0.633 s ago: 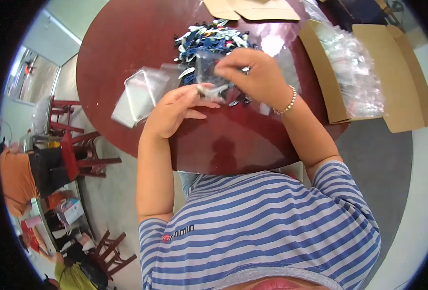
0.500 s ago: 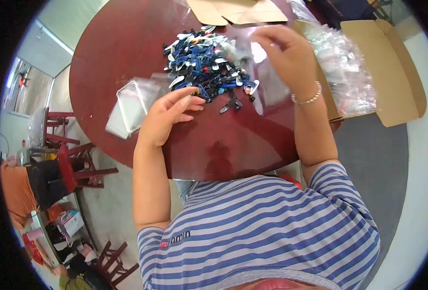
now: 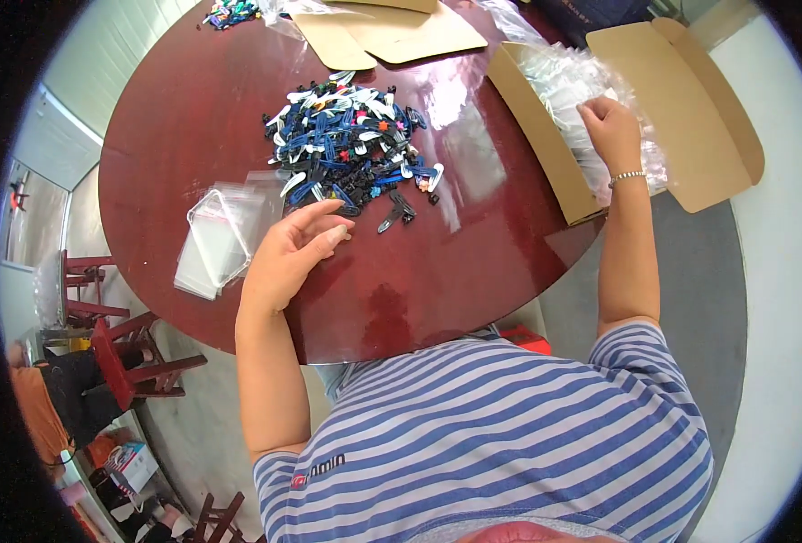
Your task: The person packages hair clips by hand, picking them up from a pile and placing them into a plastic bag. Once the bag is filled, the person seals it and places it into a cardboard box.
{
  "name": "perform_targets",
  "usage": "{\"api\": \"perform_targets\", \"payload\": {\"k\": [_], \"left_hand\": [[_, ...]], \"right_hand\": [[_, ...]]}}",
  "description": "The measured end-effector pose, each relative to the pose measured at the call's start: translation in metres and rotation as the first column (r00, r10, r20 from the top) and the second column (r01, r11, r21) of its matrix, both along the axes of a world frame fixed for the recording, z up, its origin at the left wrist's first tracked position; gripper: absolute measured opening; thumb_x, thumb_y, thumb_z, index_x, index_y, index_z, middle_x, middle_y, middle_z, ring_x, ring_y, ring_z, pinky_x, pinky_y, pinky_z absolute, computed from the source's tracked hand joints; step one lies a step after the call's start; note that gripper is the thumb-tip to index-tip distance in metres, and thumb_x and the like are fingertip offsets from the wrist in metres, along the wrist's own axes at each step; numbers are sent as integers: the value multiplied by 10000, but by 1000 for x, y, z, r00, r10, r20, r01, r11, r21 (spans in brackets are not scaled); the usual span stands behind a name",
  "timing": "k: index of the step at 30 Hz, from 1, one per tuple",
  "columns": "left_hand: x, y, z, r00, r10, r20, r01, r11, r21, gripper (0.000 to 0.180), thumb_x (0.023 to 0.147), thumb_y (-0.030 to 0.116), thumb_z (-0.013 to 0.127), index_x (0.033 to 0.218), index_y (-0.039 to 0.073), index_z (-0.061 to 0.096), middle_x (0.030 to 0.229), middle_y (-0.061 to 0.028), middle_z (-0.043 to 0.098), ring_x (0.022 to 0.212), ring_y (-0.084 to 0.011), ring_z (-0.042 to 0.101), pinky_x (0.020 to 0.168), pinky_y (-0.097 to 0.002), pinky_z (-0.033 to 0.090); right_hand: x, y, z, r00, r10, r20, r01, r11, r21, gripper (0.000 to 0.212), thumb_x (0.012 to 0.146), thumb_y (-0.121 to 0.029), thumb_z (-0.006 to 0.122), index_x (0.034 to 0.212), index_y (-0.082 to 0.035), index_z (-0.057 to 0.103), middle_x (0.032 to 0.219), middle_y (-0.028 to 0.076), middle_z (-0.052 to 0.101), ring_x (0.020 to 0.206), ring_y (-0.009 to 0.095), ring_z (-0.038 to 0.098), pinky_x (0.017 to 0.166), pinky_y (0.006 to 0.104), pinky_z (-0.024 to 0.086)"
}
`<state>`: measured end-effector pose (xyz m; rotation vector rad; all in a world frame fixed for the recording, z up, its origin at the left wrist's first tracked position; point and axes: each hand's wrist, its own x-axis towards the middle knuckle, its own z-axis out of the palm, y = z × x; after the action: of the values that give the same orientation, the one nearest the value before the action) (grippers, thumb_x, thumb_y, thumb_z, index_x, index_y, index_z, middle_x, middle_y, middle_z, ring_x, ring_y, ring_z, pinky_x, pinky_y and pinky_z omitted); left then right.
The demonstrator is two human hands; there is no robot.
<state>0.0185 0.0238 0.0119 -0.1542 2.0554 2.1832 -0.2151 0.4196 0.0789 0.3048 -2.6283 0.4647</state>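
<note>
A heap of small hair clips (image 3: 337,136) in blue, white and black, some with little coloured stars and flowers, lies on the round dark red table (image 3: 175,118). My left hand (image 3: 297,249) rests at its near edge, open, thumb and fingers apart with nothing seen between them. A few clips lie just beyond its fingertips. Over at the right, my right hand (image 3: 613,136) is above a cardboard box (image 3: 545,136) filled with clear plastic bags (image 3: 582,81). Its fingers are curled closed, and whatever they hold is hidden.
Flat clear bags (image 3: 206,249) with a white-edged frame on top lie left of my left hand. Opened cardboard (image 3: 419,36) sits at the far edge, and a smaller colourful heap (image 3: 231,13) at the far left. Red wooden stools (image 3: 116,362) and another person stand off left.
My right hand has moved right, from beside the clip heap to over the box of bags, and its fingers have closed. My left hand stays by the heap. The whole view has shifted.
</note>
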Motion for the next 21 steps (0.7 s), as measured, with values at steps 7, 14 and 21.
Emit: {"api": "perform_targets", "payload": {"k": [7,14,21], "left_hand": [[0,1,0,1000,16,-7,-16,1000,-27,443,911,169,653,1294,-19,537,1111,-106,673,985,-140,623,818,-263,471],[2,0,6,959,269,-90,-260,961,97,368,922,176,644,1236,-8,585,1036,-82,695,912,-114,639,776,-235,480],[4,-34,-1,428,879,-210,-739,474,478,151,962,168,585,1043,55,642,934,-33,679,851,-87,606,767,-237,460]], "right_hand": [[-3,5,-6,976,93,195,-121,983,140,276,809,-269,686,884,-5,716,798,151,710,731,291,677,713,363,529],[17,-29,14,991,-65,-116,91,967,239,381,823,-316,701,1091,-47,673,1064,164,686,949,329,650,834,408,505],[72,-142,5,790,580,-199,-587,809,27,261,807,-70,700,1063,-28,668,1124,147,662,1083,315,607,949,376,466]]}}
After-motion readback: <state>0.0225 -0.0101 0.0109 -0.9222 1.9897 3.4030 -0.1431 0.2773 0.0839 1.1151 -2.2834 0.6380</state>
